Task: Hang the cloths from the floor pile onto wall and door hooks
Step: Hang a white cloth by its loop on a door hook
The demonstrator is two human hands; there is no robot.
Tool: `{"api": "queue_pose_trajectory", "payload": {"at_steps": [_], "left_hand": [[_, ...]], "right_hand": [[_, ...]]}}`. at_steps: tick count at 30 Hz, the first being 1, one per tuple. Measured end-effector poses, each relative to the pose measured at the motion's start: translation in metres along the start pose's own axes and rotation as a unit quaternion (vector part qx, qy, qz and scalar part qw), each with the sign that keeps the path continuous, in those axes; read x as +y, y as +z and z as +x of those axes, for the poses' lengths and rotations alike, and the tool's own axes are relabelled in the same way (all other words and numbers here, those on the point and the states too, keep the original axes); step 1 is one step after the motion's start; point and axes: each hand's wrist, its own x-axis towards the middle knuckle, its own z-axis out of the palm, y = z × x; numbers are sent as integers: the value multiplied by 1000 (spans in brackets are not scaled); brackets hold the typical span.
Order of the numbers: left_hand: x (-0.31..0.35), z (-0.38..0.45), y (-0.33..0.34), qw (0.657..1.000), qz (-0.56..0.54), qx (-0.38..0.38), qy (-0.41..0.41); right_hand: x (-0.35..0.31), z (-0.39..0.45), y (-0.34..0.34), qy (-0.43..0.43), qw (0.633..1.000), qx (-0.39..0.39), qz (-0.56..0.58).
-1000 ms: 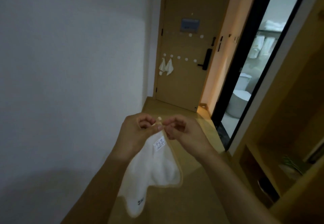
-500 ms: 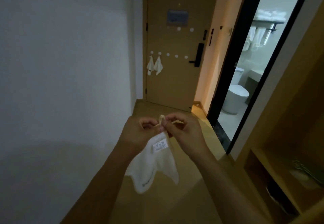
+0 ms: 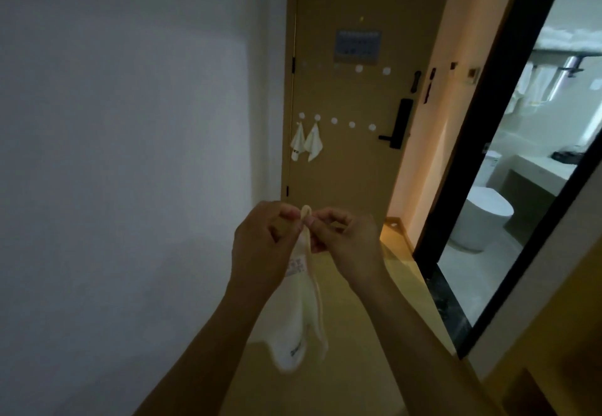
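A small white cloth (image 3: 301, 324) with a beige hem and a care label hangs in front of me. My left hand (image 3: 264, 246) and my right hand (image 3: 347, 241) both pinch its hanging loop (image 3: 306, 212) at the top corner. Ahead, the tan door (image 3: 351, 161) carries a row of round white hooks (image 3: 351, 124). Two white cloths (image 3: 306, 143) hang from the two leftmost hooks. A second row of hooks (image 3: 359, 68) sits higher on the door.
A plain white wall (image 3: 130, 155) runs along my left. A black door handle (image 3: 399, 125) is on the door's right side. To the right, a black-framed opening (image 3: 456, 171) leads to a bathroom with a toilet (image 3: 482, 217). Wooden shelving stands at the lower right.
I have walked closer to the door, which now looks larger. The cloth has swung and folded narrower under my hands, and both hands stay pinched at its loop.
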Motion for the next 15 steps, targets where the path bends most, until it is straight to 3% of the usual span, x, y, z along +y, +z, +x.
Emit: {"api": "queue_pose_trajectory", "payload": {"at_steps": [7,15], "left_hand": [[-55,83,79,998,0,8,-57],[-131,189,161,997,-12,-27,-64]], "right_hand": [[60,99,-20,24,999,31,-5],[140,225,-22,50,994,73,-71]]}}
